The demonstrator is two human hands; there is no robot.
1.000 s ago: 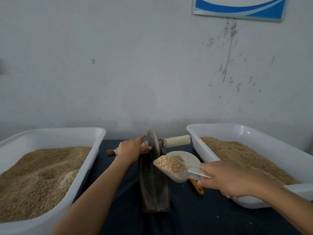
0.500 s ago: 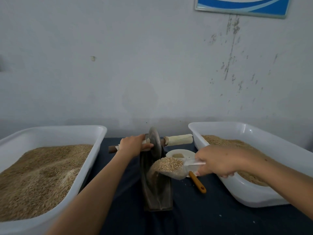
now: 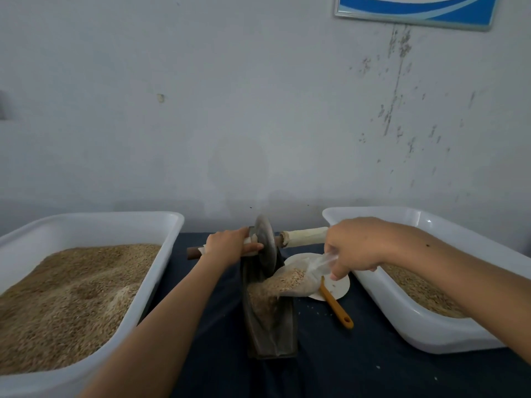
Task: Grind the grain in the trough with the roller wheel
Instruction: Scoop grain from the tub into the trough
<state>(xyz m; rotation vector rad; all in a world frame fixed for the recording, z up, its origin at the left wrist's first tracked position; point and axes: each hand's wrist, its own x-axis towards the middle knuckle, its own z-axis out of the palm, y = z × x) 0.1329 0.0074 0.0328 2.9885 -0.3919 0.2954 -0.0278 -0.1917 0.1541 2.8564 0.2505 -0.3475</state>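
My left hand [image 3: 230, 245] gripping left axle handle [image 3: 193, 252] of roller wheel [image 3: 265, 247], fingers curled round it; wheel standing upright at far end of dark trough [image 3: 268, 320]. My right hand [image 3: 352, 248] pinching clear plastic scoop [image 3: 298, 278], tilting it mouth-down; grain [image 3: 264, 300] spilling into trough middle. White plate [image 3: 334, 285] and orange-handled tool [image 3: 336, 307] lying just right of trough on dark worktop [image 3: 344, 369]. Grain-filled white tubs sitting left [image 3: 161, 271] and right [image 3: 402, 320].

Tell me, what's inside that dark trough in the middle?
Grain pouring in from the clear scoop, and the roller wheel's lower edge. The grain hides the trough floor there.
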